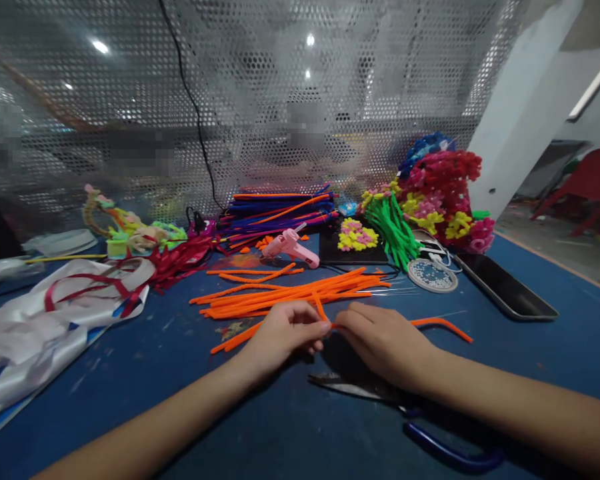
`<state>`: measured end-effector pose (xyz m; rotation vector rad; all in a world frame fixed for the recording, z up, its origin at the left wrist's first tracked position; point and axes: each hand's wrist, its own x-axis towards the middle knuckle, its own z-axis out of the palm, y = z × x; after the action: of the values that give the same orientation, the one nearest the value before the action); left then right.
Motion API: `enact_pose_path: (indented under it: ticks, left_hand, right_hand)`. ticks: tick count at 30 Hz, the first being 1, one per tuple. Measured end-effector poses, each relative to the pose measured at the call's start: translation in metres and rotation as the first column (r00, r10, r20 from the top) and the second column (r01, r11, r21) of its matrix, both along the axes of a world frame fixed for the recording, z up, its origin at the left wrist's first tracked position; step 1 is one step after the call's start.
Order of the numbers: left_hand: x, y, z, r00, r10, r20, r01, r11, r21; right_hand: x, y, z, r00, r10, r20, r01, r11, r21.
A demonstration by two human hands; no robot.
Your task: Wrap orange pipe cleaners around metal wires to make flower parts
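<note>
left hand [290,327] and right hand [380,337] pinch closed on 1 orange stem [319,307] between them, above the surface [260,433]. it's bent, seemingly unfinished; loose orange stems [260,298] lie unshaped behind.

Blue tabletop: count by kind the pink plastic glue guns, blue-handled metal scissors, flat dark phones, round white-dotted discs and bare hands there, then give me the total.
Pink plastic glue gun: 1
Blue-handled metal scissors: 1
Flat dark phone: 1
Round white-dotted disc: 1
Bare left hand and bare right hand: 2
Total: 6
</note>
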<state>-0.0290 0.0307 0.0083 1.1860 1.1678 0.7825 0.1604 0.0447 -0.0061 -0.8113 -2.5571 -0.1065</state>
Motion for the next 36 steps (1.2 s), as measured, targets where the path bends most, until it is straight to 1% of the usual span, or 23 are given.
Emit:
enact_pose_path:
  ticks: [2,3,5,6,8,9,11,13,15,17,23,26,28,30,33,36]
  left_hand:
    - [-0.003,0.006,-0.002,0.987,-0.045,-0.153,0.072,0.982,0.173]
    - [-0.005,0.009,-0.003,0.975,-0.056,-0.217,0.105,0.969,0.223]
    - [-0.008,0.013,-0.005,0.953,-0.047,-0.301,0.127,0.959,0.254]
    - [-0.008,0.015,-0.007,0.95,-0.03,-0.312,0.111,0.963,0.245]
    - [-0.009,0.018,-0.01,0.961,0.015,-0.275,0.043,0.978,0.204]
    - [-0.008,0.021,-0.011,0.97,0.042,-0.241,0.003,0.983,0.183]
    - [-0.006,0.026,-0.013,0.979,0.09,-0.181,-0.061,0.986,0.157]
    - [-0.004,0.032,-0.013,0.982,0.113,-0.149,-0.09,0.984,0.156]
    - [-0.002,0.037,-0.013,0.985,0.111,-0.129,-0.09,0.983,0.158]
    - [-0.001,0.04,-0.011,0.99,0.093,-0.11,-0.076,0.986,0.152]
    - [-0.004,0.038,-0.01,0.996,0.03,-0.082,-0.019,0.99,0.14]
    - [-0.006,0.036,-0.01,0.995,0.021,-0.098,-0.004,0.986,0.165]
    - [-0.006,0.036,-0.01,0.995,0.014,-0.098,0.003,0.984,0.176]
    - [-0.007,0.035,-0.009,0.996,0.0,-0.084,0.016,0.982,0.188]
    - [-0.007,0.034,-0.008,0.998,-0.018,-0.068,0.032,0.977,0.213]
    - [-0.007,0.033,-0.01,0.991,-0.024,-0.132,0.059,0.963,0.262]
  right_hand:
    - [-0.001,0.012,-0.001,0.994,0.064,0.083,-0.063,0.998,-0.008]
    - [-0.002,0.02,-0.002,0.985,0.117,0.126,-0.118,0.993,0.003]
    - [-0.005,0.035,-0.006,0.961,0.214,0.174,-0.223,0.974,0.032]
    - [-0.007,0.041,-0.009,0.956,0.24,0.171,-0.25,0.968,0.039]
    - [-0.011,0.052,-0.015,0.961,0.246,0.129,-0.251,0.968,0.023]
    - [-0.013,0.057,-0.018,0.965,0.244,0.096,-0.245,0.97,-0.006]
    - [-0.016,0.063,-0.021,0.969,0.246,-0.002,-0.245,0.965,-0.098]
    - [-0.017,0.066,-0.021,0.96,0.245,-0.138,-0.27,0.941,-0.202]
    - [-0.015,0.068,-0.019,0.939,0.221,-0.265,-0.296,0.91,-0.29]
    - [-0.014,0.069,-0.016,0.923,0.188,-0.336,-0.311,0.878,-0.363]
    - [-0.009,0.066,-0.01,0.911,0.146,-0.385,-0.35,0.767,-0.537]
    - [-0.008,0.064,-0.01,0.914,0.119,-0.388,-0.342,0.739,-0.58]
    - [-0.008,0.063,-0.01,0.916,0.103,-0.389,-0.332,0.74,-0.585]
    - [-0.007,0.061,-0.01,0.916,0.103,-0.388,-0.327,0.753,-0.571]
    - [-0.005,0.058,-0.01,0.913,0.135,-0.386,-0.332,0.795,-0.508]
    - [-0.004,0.056,-0.01,0.914,0.191,-0.357,-0.343,0.835,-0.43]
